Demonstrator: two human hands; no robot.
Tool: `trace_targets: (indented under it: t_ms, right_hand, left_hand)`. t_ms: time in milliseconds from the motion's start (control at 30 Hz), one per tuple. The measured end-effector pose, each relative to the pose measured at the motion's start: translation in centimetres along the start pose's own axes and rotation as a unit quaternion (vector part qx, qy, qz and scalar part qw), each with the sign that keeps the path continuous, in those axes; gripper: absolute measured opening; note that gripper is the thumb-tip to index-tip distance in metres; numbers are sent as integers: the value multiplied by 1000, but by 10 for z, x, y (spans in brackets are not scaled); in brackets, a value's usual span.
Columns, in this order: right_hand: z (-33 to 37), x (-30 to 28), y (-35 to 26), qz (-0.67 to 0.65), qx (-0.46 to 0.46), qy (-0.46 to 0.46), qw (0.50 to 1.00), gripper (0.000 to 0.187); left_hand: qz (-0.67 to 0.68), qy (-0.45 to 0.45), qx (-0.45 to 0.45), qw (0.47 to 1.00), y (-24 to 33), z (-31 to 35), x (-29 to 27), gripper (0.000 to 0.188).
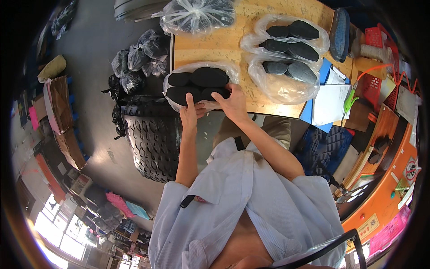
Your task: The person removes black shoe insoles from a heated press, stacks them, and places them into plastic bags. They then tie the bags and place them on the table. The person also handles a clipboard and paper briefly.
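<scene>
At the table's near left corner lies a clear plastic bag (216, 66), spread around black sole-shaped pieces (209, 77) in two rows. My left hand (190, 112) grips the near row, its thumb lying over the nearest black piece (178, 95) and its fingers underneath. Just to the right, my right hand (232, 102) pinches the end of the same row, thumb on top and fingers bent over the far side. Further right, more clear bags (281, 87) hold similar dark pieces (301, 71) in several rows.
A tied clear bag (197, 17) sits at the wooden table's (197, 48) far left. Right are papers (330, 104), a green clip tool (350, 99) on an orange cord, and red baskets (372, 89). A black basket (152, 139) and dark filled bags (142, 56) stand on the floor left.
</scene>
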State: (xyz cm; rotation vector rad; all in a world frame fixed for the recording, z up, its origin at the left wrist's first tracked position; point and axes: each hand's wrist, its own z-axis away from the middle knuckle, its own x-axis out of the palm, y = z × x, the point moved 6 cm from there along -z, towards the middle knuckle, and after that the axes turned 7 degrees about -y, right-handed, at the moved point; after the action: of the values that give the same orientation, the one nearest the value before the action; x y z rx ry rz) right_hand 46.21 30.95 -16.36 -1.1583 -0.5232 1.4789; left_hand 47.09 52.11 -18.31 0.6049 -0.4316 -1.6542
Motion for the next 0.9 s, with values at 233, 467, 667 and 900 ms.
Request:
trace_targets:
  t_ms: [233,467,667,900]
  right_hand:
    - [3,-6,0,53,48,3,997,68]
    - [0,-10,-4,41,52,-14,998,70]
    - [2,-36,-40,79,-86,59,991,52]
    - [-54,32,-100,196,-346,-52,916,33]
  left_hand:
    - [45,-1,11,999,-7,-2,11,96]
    - [95,-15,-19,995,-12,-8,8,93]
    - [77,152,122,978,-4,3,-21,84]
    - [184,177,237,938,11,-25,5,59]
